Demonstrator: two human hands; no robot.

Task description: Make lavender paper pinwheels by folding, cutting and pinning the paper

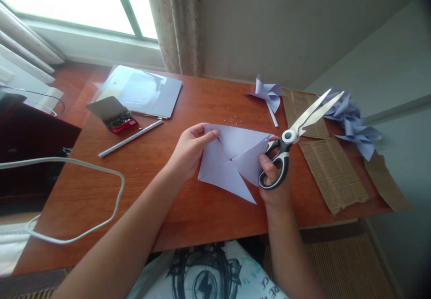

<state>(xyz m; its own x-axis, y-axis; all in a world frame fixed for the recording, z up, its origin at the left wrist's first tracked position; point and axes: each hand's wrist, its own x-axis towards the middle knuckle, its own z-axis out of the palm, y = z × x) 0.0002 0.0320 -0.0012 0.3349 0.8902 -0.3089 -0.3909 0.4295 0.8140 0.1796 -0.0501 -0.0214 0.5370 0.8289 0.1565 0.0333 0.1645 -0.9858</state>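
Note:
A square of pale lilac paper [220, 169] with slits cut in from its corners and a small hole at the centre is held above the table. My left hand [195, 146] pinches its upper left corner between thumb and fingers. At the right side, my right hand [278, 184] has its thumb and a finger through the handles of the black and white scissors [288, 136]. The scissor blades are slightly apart and point up to the right, away from the paper. Part of my right hand is hidden behind the paper and handles.
On the wooden table [161, 218] lie a finished paper pinwheel [267, 93], more pinwheels [360, 133] at the right, and cardboard pieces [333, 173]. To the left are a red open box [116, 117], a rolled paper stick [131, 138], a plastic-covered paper stack [144, 92] and a white cable [117, 191].

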